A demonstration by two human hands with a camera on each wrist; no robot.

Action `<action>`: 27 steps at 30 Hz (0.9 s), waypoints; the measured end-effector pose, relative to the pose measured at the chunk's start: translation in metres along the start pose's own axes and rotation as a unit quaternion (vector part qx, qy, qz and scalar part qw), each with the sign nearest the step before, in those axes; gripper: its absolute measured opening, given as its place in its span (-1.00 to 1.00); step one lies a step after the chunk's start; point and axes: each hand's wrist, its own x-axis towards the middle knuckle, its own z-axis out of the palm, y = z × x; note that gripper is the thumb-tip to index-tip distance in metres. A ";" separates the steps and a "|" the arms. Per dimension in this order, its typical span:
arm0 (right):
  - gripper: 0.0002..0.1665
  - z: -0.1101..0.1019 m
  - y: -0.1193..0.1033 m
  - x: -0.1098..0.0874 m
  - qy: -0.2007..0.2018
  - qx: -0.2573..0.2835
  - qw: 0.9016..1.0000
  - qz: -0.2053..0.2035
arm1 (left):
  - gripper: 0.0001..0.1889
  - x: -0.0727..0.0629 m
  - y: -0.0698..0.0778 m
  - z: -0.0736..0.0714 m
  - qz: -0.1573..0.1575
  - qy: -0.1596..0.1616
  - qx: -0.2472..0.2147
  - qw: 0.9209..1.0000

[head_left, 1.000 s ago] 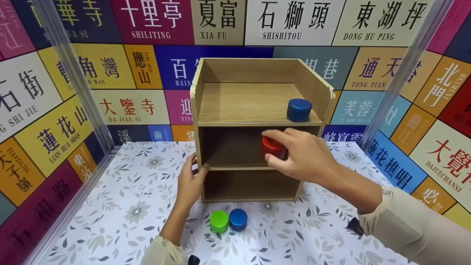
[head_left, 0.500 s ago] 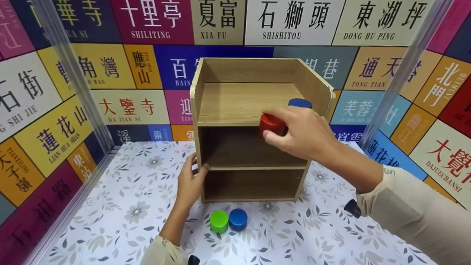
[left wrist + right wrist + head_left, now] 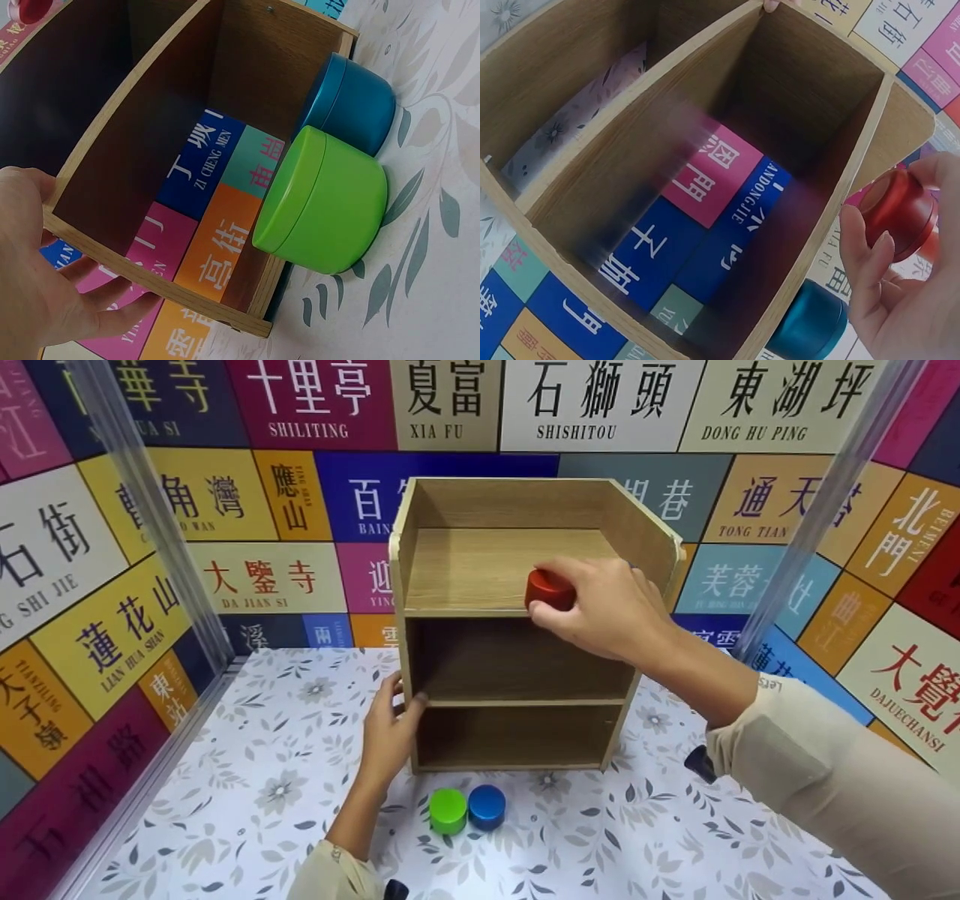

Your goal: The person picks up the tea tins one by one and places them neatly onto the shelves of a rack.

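Note:
My right hand (image 3: pixel 611 604) holds a small red round tin (image 3: pixel 547 589) between thumb and fingers, at the front edge of the top shelf. Whether the tin touches the board cannot be told. In the right wrist view a blue tin (image 3: pixel 810 321) stands on that top shelf; in the head view my hand hides nearly all of it. My left hand (image 3: pixel 391 724) grips the left side panel of the wooden shelf unit (image 3: pixel 517 703), thumb at the front edge, fingers along the outside. On the cloth before the unit, a green tin (image 3: pixel 448 811) and another blue tin (image 3: pixel 487 808) stand side by side.
The unit has two open-backed compartments (image 3: pixel 517 735) below the top shelf, with raised walls around the top. A floral cloth (image 3: pixel 277 791) covers the table. Printed sign panels (image 3: pixel 592 405) and clear corner posts (image 3: pixel 825 502) enclose the back and sides.
My right hand has lifted the red tin from in front of the middle compartment to the top shelf's edge, covering the blue tin there. The left hand stays put.

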 end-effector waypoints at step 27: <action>-0.59 0.006 0.006 0.016 -0.036 -0.042 0.996 0.077 | -0.46 -0.001 0.001 -0.001 -0.009 0.000 0.001 1.000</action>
